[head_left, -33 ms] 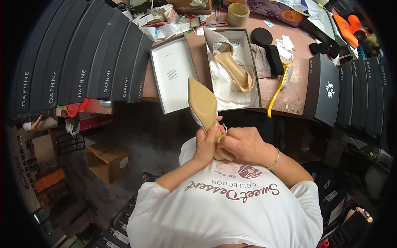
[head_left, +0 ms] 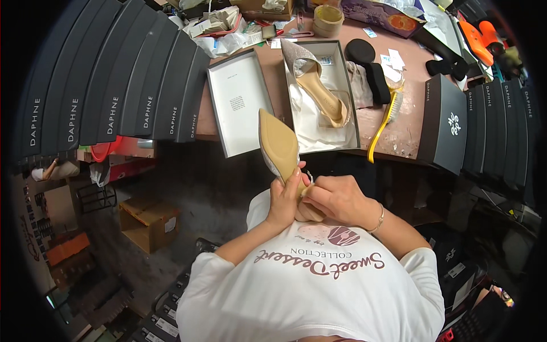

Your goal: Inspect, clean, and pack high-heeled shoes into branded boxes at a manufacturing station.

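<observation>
A pointed-toe shoe (head_left: 279,139) is held in front of my chest, its tan sole turned up and its toe pointing away from me. My left hand (head_left: 285,196) is wrapped around its narrow rear part, thumb against the sole. Fingers of my right hand (head_left: 339,198) are closed in a pinch at the heel end; the exact part they grip is hidden. Beyond my hands, a matching glittery shoe (head_left: 320,91) with an ankle strap lies in an open shoebox (head_left: 354,128) on white paper. Left of it rests the box lid (head_left: 240,105), its white inside up.
Dark shoeboxes stand in rows at left (head_left: 97,74) and right (head_left: 490,125). On the pink-brown table (head_left: 399,139) lie a yellow-handled brush (head_left: 387,119), a black round pad (head_left: 360,51), a cloth (head_left: 360,85) and a tape roll (head_left: 328,21). A cardboard box (head_left: 149,225) sits on the floor.
The shoe's toe has dipped very slightly toward me. Both hands keep their hold.
</observation>
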`<state>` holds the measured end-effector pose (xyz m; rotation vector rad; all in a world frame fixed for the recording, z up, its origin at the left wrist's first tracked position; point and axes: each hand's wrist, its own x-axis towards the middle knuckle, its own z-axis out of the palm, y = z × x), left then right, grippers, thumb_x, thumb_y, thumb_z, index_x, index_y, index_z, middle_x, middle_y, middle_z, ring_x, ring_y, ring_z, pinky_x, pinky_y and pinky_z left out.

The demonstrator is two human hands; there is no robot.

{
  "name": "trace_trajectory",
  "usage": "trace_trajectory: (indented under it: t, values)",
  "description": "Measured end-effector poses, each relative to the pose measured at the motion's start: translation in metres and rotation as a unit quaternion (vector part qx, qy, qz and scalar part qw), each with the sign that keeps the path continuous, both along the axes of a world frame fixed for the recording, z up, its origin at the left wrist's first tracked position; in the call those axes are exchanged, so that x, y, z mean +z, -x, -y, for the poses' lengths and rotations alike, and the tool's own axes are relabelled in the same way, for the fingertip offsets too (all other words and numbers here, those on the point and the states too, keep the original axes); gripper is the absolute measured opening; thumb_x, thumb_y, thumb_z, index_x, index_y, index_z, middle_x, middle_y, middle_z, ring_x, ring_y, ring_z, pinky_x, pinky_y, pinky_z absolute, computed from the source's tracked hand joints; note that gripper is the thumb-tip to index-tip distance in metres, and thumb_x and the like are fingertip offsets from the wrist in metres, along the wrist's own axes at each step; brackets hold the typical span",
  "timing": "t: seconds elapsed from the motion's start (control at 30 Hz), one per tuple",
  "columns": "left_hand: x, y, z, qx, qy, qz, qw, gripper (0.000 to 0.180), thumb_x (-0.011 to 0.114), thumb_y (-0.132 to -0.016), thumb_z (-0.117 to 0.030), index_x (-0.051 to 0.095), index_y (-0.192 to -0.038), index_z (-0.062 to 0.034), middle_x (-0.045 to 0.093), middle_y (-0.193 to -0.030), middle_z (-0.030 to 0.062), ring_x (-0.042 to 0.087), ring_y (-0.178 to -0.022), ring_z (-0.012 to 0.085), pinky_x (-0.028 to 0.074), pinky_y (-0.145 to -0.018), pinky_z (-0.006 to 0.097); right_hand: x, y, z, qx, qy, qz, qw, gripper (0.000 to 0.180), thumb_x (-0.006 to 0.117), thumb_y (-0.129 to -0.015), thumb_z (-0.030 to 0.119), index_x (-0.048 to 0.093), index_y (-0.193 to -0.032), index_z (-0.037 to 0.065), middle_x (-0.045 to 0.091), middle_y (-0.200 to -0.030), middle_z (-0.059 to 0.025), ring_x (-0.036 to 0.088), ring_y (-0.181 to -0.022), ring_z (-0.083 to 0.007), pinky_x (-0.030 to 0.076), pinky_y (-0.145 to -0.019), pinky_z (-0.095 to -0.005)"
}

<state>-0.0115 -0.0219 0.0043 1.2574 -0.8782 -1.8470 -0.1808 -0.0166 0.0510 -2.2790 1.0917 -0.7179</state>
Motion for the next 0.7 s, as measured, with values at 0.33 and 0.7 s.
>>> trace_trajectory:
  t: [0.33, 0.7]
  values:
    - [0.003, 0.001, 0.003, 0.067, -0.035, -0.031, 0.997, 0.036, 0.046, -0.098, -0.027, 0.052, -0.114, 0.0041, 0.055, -0.076, 0.0032, 0.053, -0.069, 0.0081, 0.044, -0.063, 0.022, -0.007, 0.000, -0.005, -0.045, -0.006, 0.045, 0.998, 0.015, 0.064, -0.075, 0.013, 0.050, -0.075, 0.009, 0.051, -0.067, -0.0048, 0.056, -0.054, -0.0205, 0.044, -0.043, -0.0329]
    - [0.043, -0.033, 0.131, -0.061, 0.123, 0.098, 0.986, 0.038, 0.059, -0.090, -0.032, 0.056, -0.111, 0.0001, 0.058, -0.079, 0.0046, 0.059, -0.068, 0.0110, 0.048, -0.064, 0.026, -0.003, 0.115, 0.089, -0.360, 0.061, -0.138, 0.921, 0.040, 0.072, -0.073, 0.015, 0.055, -0.109, 0.008, 0.056, -0.105, -0.0163, 0.056, -0.091, -0.0350, 0.047, -0.073, -0.0425]
